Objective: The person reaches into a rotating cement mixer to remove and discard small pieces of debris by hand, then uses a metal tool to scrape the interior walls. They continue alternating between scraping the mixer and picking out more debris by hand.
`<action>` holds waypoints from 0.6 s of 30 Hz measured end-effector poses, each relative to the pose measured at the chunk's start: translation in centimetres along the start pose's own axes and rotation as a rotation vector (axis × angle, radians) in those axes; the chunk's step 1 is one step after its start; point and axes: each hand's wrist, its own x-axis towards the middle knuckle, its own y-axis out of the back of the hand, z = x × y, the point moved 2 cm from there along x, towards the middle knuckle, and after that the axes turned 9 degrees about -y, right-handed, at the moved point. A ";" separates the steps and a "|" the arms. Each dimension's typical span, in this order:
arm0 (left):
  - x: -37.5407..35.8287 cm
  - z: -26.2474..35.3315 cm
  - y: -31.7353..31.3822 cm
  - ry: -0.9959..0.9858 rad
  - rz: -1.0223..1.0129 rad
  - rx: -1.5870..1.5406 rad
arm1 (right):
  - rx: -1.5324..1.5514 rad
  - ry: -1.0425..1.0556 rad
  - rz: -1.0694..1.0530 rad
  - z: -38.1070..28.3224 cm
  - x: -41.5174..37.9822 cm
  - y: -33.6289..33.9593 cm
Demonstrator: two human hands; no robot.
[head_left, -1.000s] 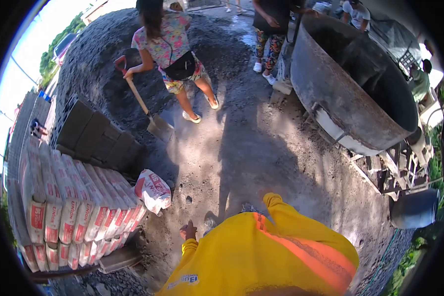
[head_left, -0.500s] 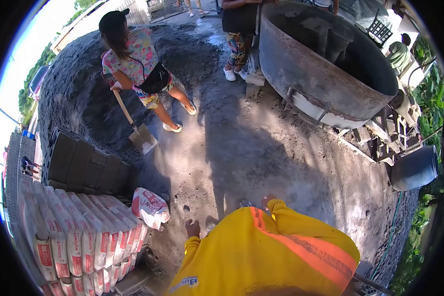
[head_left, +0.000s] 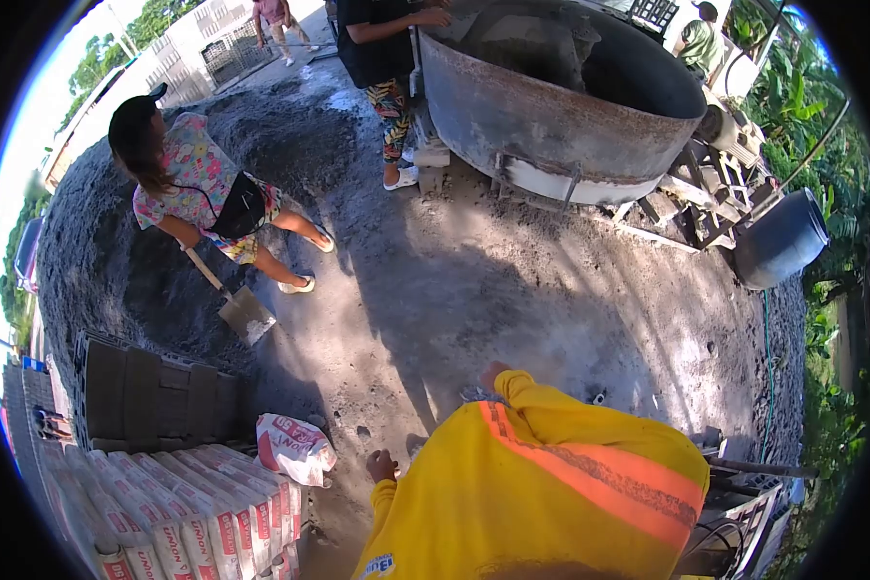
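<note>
My left hand (head_left: 382, 466) hangs low beside my yellow sleeve, its fingers loosely bent and slightly apart, with no object visible in it. Nearest to it is a white and red cement bag (head_left: 295, 449) on the ground, a short way off and not touched. My right hand (head_left: 494, 374) shows just past the other yellow sleeve (head_left: 561, 406); its fingers are too small and partly hidden to read. Below both hands lies grey, dusty ground (head_left: 483, 309).
Stacked cement bags (head_left: 203, 522) stand at lower left, below dark moulds (head_left: 155, 391). A person holds a shovel (head_left: 246, 314) beside a sand pile (head_left: 77, 251). Another person stands at the large round mixer drum (head_left: 551, 126). A blue barrel (head_left: 781, 242) stands at right.
My view has shifted, so the mixer and the person with the shovel sit further left. The shovel person's arm is lower. My hands stay low in front of me.
</note>
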 end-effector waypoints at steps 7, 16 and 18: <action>1.2 -2.6 0.7 -0.114 0.101 0.055 | 0.148 -0.090 -0.103 0.1 -1.9 0.8; -0.3 -6.3 3.3 -0.044 0.281 0.123 | 0.180 -0.026 -0.056 0.6 -1.8 -0.7; -0.2 -8.1 3.9 -0.017 0.350 0.135 | 0.383 -0.147 -0.147 -2.4 -4.7 1.2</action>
